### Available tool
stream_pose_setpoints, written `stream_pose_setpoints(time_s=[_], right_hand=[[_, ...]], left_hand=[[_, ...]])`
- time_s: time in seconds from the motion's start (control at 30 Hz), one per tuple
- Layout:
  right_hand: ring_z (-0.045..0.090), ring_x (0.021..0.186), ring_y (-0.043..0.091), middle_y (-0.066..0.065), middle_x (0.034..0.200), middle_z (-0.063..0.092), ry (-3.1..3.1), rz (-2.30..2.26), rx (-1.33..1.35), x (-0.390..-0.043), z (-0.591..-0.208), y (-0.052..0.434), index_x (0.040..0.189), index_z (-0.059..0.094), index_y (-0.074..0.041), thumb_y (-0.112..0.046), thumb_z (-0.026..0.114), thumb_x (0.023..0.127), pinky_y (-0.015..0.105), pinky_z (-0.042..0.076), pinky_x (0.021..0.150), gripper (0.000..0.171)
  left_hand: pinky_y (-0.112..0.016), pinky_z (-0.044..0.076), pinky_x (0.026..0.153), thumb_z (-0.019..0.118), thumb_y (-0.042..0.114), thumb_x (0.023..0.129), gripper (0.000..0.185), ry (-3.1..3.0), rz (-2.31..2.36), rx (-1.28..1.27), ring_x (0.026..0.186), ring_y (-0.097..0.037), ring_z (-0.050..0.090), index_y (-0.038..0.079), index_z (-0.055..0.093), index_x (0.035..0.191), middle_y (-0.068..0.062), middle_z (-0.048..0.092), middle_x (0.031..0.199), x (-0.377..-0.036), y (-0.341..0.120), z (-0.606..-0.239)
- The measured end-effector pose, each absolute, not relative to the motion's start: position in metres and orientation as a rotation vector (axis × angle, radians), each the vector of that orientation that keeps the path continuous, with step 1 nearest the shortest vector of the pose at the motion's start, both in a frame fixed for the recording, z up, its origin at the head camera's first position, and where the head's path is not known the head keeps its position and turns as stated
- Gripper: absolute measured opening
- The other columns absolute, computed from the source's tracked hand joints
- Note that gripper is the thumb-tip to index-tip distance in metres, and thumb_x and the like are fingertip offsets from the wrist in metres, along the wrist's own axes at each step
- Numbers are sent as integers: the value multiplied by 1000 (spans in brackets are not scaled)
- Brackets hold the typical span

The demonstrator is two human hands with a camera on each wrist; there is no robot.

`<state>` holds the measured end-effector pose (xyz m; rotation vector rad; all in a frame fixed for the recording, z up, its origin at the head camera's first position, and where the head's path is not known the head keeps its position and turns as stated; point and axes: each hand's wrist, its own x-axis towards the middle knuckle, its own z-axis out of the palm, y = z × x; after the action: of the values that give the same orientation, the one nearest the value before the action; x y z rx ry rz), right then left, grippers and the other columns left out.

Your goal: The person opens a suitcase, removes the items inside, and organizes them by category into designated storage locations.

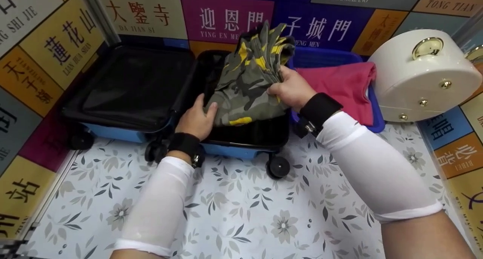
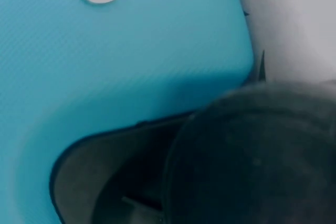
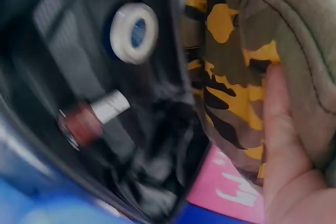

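Note:
A grey-green camouflage garment with yellow patches (image 1: 249, 81) is raised over the open half of a black-lined blue suitcase (image 1: 241, 150). My right hand (image 1: 296, 87) grips its right side, and in the right wrist view a finger (image 3: 283, 124) lies along the cloth. At the suitcase's near left corner is my left hand (image 1: 196, 119), thumb and forefinger spread beside the garment's lower left edge. How firmly it touches the cloth is unclear. Inside the suitcase, a white ring-shaped thing (image 3: 134, 32) and a red-and-white small item (image 3: 92, 119) show, blurred.
The suitcase's other half (image 1: 128, 89) lies at the left, with black wheels (image 1: 278, 167) along the near side. At the right stand a blue tray (image 1: 378, 125) with folded pink cloth (image 1: 339, 87) and a white rounded case (image 1: 419, 77). Printed panels enclose the flower-patterned table surface (image 1: 234, 213).

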<state>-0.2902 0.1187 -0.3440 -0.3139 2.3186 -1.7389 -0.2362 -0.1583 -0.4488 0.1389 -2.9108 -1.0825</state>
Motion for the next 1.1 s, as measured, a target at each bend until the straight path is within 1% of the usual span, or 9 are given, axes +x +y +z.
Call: stream_pose_setpoints(time_s=[0.17,0.33,0.5,0.6,0.73,0.8,0.83,1.0,1.1], right_hand=[[69,93,9,1,114,74,2257,-1897,-450,-294,-313,148,138,62,-2,18,56,82,21,58,76,60],[69,98,7,-7,110,75,2323,-1945,-509,-302,-291,208,131,66,-9,19,57,84,19,56,82,55],[64,98,1,-17,107,73,2633,-1707,-303,-315,-301,277,129,66,-16,12,62,86,14,50,81,52],[61,104,17,1,116,72,2809,-1330,-139,-319,-322,310,132,62,-9,5,64,86,22,48,83,48],[52,113,43,31,131,59,2936,-845,-114,-321,-353,341,137,54,2,0,62,83,49,45,95,54],[51,112,47,35,130,57,2967,-802,-151,-321,-360,346,134,55,3,3,59,82,57,43,98,52],[51,113,47,35,132,58,2977,-813,-165,-320,-360,346,135,56,3,3,58,83,59,42,101,53],[54,109,39,28,125,64,3065,-970,-234,-318,-358,340,130,65,0,6,57,80,36,42,94,51],[54,122,44,33,139,58,3047,-926,-190,-320,-365,341,146,54,2,3,56,84,42,44,106,61]], left_hand=[[-52,51,106,39,63,108,73,-2867,-1068,137,118,-34,70,18,35,165,-7,74,129,-236,-158,-450],[-52,52,103,41,63,107,74,-2861,-1030,138,113,-34,71,16,37,164,-5,76,120,-236,-156,-450],[-53,53,101,42,62,107,74,-2868,-1009,136,110,-36,71,15,37,164,-6,76,117,-237,-156,-450],[-53,53,100,42,61,107,73,-2874,-1001,142,109,-36,71,15,37,164,-6,76,114,-237,-156,-450],[-53,53,100,43,61,107,74,-2881,-995,147,107,-37,71,16,36,164,-6,76,111,-236,-158,-451],[-53,53,99,43,61,107,74,-2880,-993,148,106,-37,71,16,36,164,-6,76,110,-236,-158,-451],[-53,53,99,43,62,107,74,-2881,-989,151,105,-36,71,16,36,164,-6,76,109,-236,-158,-451],[-54,53,100,43,62,107,74,-2884,-994,157,107,-36,71,16,36,165,-6,76,110,-237,-158,-451],[-54,52,101,43,62,107,74,-2892,-990,158,109,-37,71,16,36,165,-6,76,112,-237,-157,-452]])
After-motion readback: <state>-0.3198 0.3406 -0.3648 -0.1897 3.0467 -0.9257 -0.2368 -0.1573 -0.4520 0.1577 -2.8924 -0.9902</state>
